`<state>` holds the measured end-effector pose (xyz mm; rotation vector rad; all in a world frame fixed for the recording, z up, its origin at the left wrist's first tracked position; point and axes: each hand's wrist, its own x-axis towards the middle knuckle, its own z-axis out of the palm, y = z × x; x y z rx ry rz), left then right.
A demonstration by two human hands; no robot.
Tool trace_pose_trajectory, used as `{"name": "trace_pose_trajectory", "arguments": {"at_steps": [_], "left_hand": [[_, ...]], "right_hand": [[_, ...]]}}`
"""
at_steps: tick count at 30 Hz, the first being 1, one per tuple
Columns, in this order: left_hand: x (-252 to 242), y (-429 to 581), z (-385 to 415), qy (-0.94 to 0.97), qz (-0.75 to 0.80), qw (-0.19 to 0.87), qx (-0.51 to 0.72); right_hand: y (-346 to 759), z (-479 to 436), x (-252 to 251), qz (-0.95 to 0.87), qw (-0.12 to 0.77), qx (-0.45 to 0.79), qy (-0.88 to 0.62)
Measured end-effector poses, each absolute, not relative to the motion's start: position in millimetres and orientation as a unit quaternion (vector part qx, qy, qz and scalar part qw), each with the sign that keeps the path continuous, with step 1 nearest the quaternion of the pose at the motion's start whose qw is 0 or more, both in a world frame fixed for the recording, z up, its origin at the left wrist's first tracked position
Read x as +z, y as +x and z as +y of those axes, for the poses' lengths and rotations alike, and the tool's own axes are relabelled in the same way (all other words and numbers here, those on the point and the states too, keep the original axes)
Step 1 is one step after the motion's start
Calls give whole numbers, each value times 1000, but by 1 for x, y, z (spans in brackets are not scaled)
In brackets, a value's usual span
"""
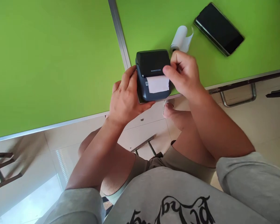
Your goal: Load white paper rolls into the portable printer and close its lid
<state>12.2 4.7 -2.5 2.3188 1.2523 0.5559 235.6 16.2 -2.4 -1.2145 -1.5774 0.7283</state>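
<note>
A small dark label printer (153, 60) is at the near edge of the green table, with a strip of white paper (158, 84) sticking out of its front slot. My left hand (127, 99) grips its left side, fingers along the side and thumb at the near bottom edge. Against the right side of the lid rests my right hand (184, 72), with its thumb on the lid's corner and its other fingers curled at the side, partly hidden. Just beyond that hand lies a white paper roll (180, 36) with its end uncurled.
A black phone (220, 28) lies at the far right of the green table (60, 62). A metal strip (120, 32) runs across the tabletop where two panels meet. Below the table's edge are my legs, a metal bar handle (239, 101) and the tiled floor.
</note>
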Motion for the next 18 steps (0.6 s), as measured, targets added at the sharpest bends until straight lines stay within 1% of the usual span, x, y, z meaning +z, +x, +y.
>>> {"name": "trace_pose_trajectory", "arguments": {"at_steps": [2, 4, 10, 13, 15, 16, 18], "left_hand": [[-3, 13, 3, 836, 457, 224, 206], [-3, 14, 3, 834, 458, 227, 208], [-1, 15, 3, 835, 470, 213, 190], [1, 16, 3, 841, 470, 200, 178], [3, 16, 2, 845, 468, 193, 171], [4, 16, 2, 847, 467, 191, 167], [6, 16, 1, 849, 467, 186, 165]], "right_hand": [[238, 12, -1, -650, 482, 325, -490], [239, 10, 1, -646, 487, 323, -491], [224, 19, 16, -628, 554, 246, -489], [215, 27, 27, -621, 569, 185, -506], [213, 31, 34, -652, 534, 146, -518], [212, 33, 37, -679, 498, 130, -523], [211, 36, 42, -734, 392, 98, -545]]}}
